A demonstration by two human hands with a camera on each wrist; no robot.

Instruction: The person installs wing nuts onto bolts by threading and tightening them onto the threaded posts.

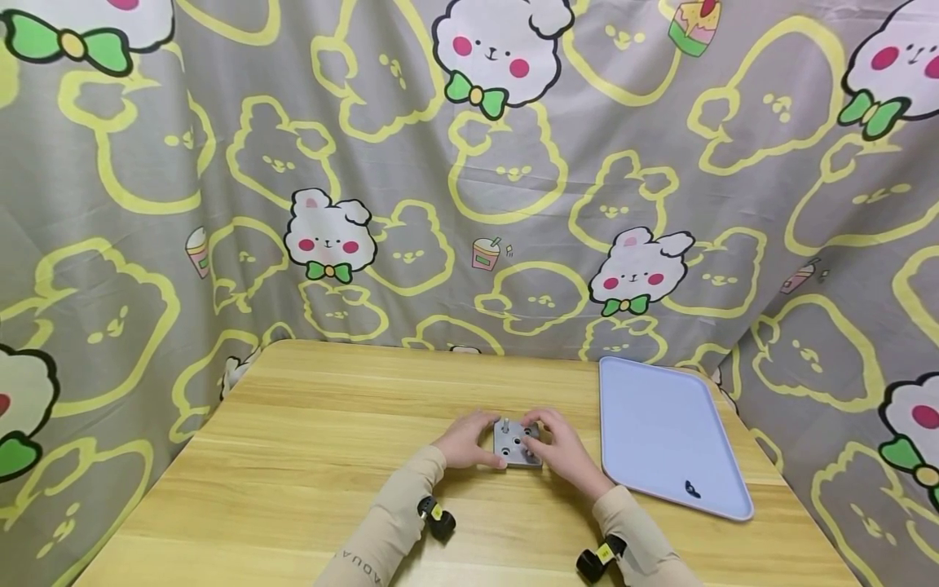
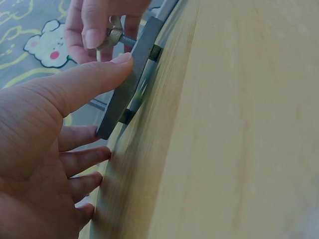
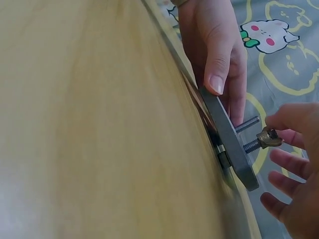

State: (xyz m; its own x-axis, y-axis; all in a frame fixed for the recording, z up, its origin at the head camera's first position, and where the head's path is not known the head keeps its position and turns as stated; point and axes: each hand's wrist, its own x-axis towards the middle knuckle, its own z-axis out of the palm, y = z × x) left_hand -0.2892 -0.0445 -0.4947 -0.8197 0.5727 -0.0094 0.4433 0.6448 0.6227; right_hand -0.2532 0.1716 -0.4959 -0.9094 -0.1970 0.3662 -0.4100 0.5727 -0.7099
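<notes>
A grey metal plate (image 1: pixel 509 462) with several holes lies close over the wooden table, in front of the person. My left hand (image 1: pixel 466 441) holds its left side, thumb on the near edge and fingers toward the far one. Two threaded bolts rise from the plate; one bare bolt (image 3: pixel 247 124) shows in the right wrist view. On the other bolt sits a brass-coloured wing nut (image 3: pixel 269 139). My right hand (image 1: pixel 563 453) pinches that wing nut between thumb and index finger, its other fingers loosely bent. Bolt heads (image 2: pixel 127 117) stick out under the plate.
To the right, a light blue tray (image 1: pixel 660 424) lies on the wooden table (image 1: pixel 330 440). A small dark piece (image 1: pixel 693 489) rests near the tray's front edge. A patterned grey curtain (image 1: pixel 411 163) hangs behind the table and at both sides.
</notes>
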